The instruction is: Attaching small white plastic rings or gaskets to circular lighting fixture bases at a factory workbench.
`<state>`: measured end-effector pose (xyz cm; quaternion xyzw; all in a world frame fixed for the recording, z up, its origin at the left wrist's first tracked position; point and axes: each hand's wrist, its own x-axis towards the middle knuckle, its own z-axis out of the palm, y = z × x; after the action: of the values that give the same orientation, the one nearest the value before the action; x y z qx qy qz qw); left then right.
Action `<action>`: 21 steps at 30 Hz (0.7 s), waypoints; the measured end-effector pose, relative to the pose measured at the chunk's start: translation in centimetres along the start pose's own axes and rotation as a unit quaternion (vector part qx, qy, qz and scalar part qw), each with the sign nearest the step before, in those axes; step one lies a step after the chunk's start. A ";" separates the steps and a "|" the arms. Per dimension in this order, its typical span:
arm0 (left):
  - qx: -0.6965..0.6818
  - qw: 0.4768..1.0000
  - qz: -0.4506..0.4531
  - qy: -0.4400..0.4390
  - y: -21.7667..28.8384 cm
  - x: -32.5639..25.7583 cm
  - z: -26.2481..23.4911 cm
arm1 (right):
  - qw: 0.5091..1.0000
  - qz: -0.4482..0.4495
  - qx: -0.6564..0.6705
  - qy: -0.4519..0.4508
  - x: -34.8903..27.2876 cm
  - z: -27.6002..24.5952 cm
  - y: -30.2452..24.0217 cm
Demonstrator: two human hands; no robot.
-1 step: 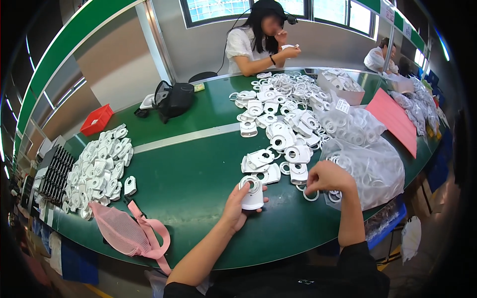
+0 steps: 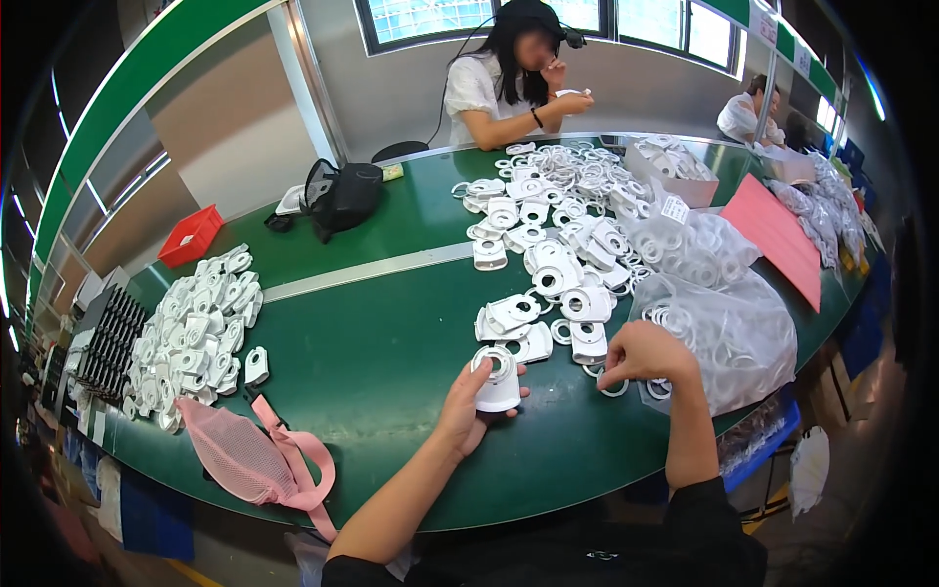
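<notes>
Housing of round-collared white plastic (image 2: 499, 391) is gripped in the left hand (image 2: 464, 406) above the green bench (image 2: 391, 342); the right hand (image 2: 648, 352) covers part of a thin white ring (image 2: 616, 394), whether pinching it I cannot tell. Probably best is pinching lightly the ring's edge, housing kept steady; since the earlier frame, the right hand moved slightly leftward.

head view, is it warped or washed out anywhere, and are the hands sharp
Head view: fisheye bends the green table's near edge, corners go black; head view: right window pane is nearly white; head view: left hand, its white plastic part and right hand look reasonably sharp.
</notes>
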<state>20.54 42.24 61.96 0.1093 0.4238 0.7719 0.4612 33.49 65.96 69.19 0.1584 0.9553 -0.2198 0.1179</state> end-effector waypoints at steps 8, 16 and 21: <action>0.039 0.999 0.004 -0.027 0.1 0.0 0.5 | 0.998 -0.052 -0.011 -0.042 0.7 1.6 0.7; 0.058 0.995 -0.010 -0.079 -0.3 -0.4 0.6 | 0.914 -0.146 0.359 0.117 1.6 2.6 -3.6; 0.080 0.992 -0.027 -0.091 0.0 -0.9 1.1 | 0.907 -0.171 0.378 0.070 3.2 5.7 -4.0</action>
<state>21.66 42.16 62.86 0.2039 0.4431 0.7099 0.5081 30.00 60.74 64.81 0.0401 0.8192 -0.5692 -0.0575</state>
